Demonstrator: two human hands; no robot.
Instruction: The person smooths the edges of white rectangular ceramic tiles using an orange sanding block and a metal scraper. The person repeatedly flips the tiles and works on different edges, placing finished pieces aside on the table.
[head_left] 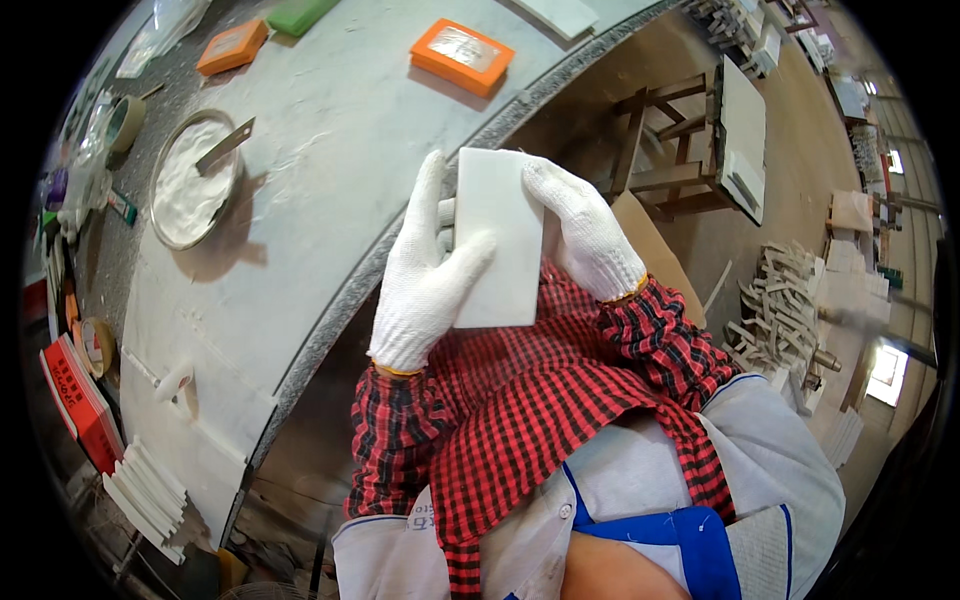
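Well, wht slab [512, 242], prob. smooth

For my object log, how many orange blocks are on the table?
2. One orange block lies on the table at the picture's top centre; the second orange block is farther left, next to a green block. Others could be hidden outside the picture.

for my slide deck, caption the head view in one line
Gloved left hand and right hand hold a white slab beside a worktable bearing a bowl of white material.
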